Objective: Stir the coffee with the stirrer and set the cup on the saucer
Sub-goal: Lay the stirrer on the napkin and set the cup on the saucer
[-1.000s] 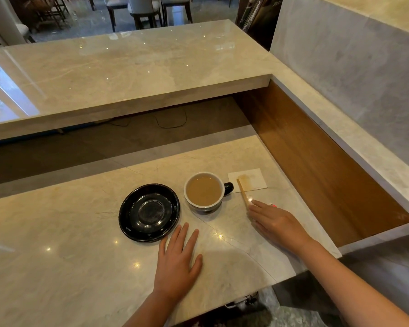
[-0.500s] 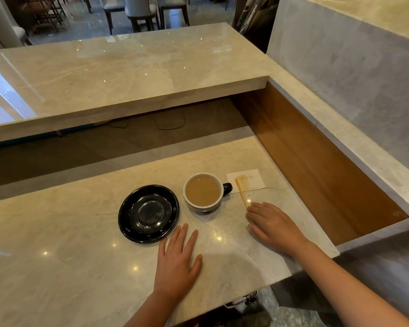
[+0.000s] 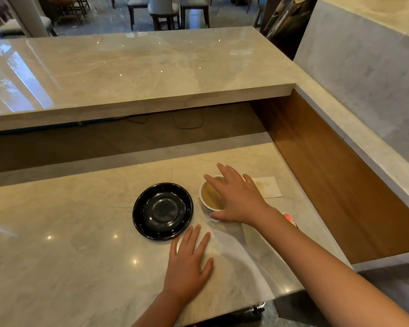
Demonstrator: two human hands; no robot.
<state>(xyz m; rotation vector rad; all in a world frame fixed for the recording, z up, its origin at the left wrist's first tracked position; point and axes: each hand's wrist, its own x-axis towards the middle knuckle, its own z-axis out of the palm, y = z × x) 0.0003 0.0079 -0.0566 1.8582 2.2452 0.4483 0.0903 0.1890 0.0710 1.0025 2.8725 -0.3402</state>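
A cup (image 3: 208, 197) with a white inside holds light brown coffee and stands on the marble counter, just right of an empty black saucer (image 3: 163, 210). My right hand (image 3: 236, 197) hovers spread over the cup's right half, fingers apart and pointing away from me, thumb down by the cup's near side; I cannot see it gripping anything. The cup's handle and the wooden stirrer are hidden under that hand. My left hand (image 3: 189, 263) lies flat on the counter, palm down, just in front of the saucer, holding nothing.
A white napkin (image 3: 268, 187) with a brown stain lies right of the cup. A small red item (image 3: 289, 219) peeks out behind my right forearm. A raised marble ledge (image 3: 137, 74) runs across the back, a wooden wall (image 3: 340, 175) on the right.
My right hand has left the stirrer's near end and moved left and forward over the cup, fingers spread. The left hand, cup and saucer have stayed in place.
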